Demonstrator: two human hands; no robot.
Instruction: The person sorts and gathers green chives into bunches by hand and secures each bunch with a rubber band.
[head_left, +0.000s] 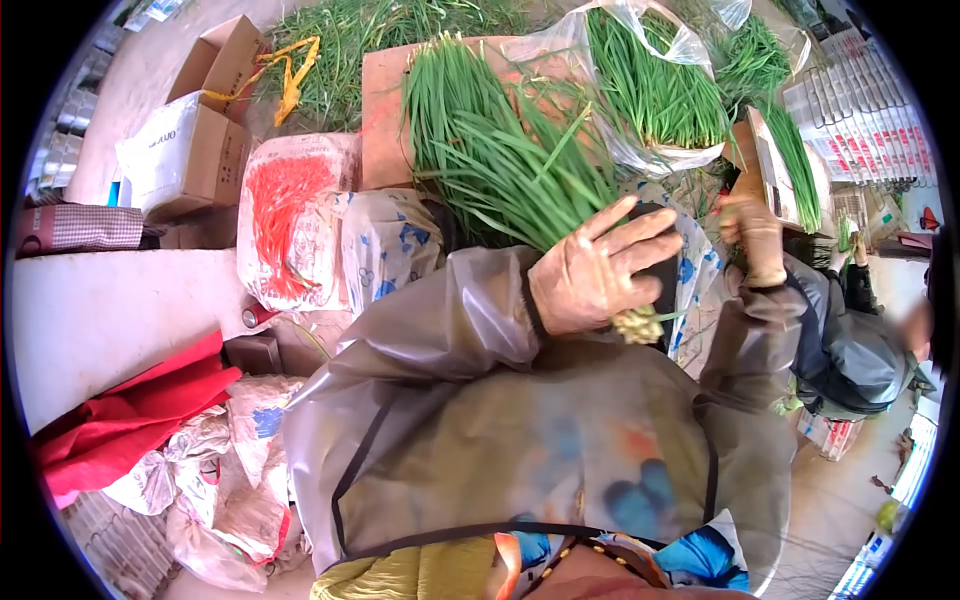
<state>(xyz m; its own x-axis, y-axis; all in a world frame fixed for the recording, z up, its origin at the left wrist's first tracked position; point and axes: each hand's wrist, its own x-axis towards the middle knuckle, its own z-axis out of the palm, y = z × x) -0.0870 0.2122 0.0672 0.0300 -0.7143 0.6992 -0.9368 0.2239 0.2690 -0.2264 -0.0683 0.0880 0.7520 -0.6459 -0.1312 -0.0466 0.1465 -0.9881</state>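
Note:
A bunch of long green chives (530, 185) lies across my lap, leaf tips toward the cardboard and pale cut ends (638, 325) near my body. My left hand (600, 270) rests on the bunch close to those ends, fingers spread and stretched out. To the right, my right hand (757, 238) is raised apart from the bunch with its fingers curled closed. It is a little blurred, and whatever is in it, if anything, is hidden. Red ties (285, 215) lie in a pile on a white packet to the left.
More chives sit in a clear plastic bag (690, 150) and loose at the back (345, 35). A flat cardboard sheet (385, 120) lies ahead. Cardboard boxes (215, 160) stand at left; a red cloth (150, 420) lies below. Another person (850, 350) works at right.

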